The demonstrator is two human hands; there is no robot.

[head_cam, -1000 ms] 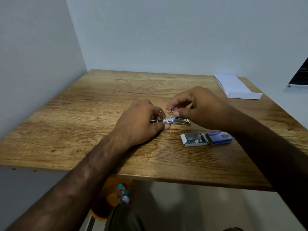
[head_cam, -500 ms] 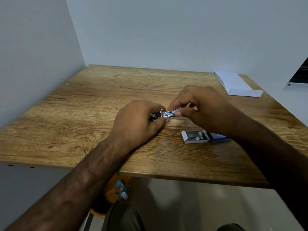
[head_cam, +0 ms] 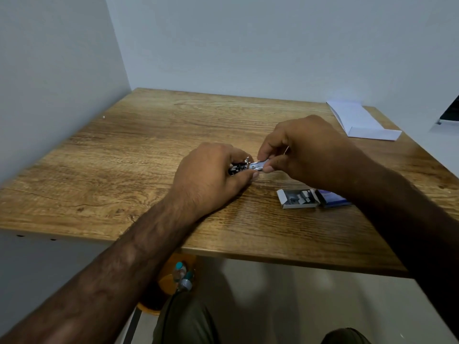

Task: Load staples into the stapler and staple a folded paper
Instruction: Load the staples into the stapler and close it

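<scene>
A small metal stapler (head_cam: 248, 167) is held just above the wooden table (head_cam: 124, 170) near its middle. My left hand (head_cam: 213, 177) is closed around its dark rear end and hides most of the body. My right hand (head_cam: 305, 152) pinches the shiny metal front part between thumb and forefinger. An open white tray of staples (head_cam: 298, 198) lies on the table to the right, next to its blue box sleeve (head_cam: 332, 198). The folded white paper (head_cam: 360, 121) rests at the far right corner.
White walls close the table on the left and at the back. A dark object (head_cam: 450, 110) pokes in at the right edge. Under the table's front edge stands an orange bin (head_cam: 169, 281) with bottles; my knees show below.
Both hands have drawn closer together over the stapler, and my right hand has slid left along its metal front. The yellow tip seen a second ago is now covered.
</scene>
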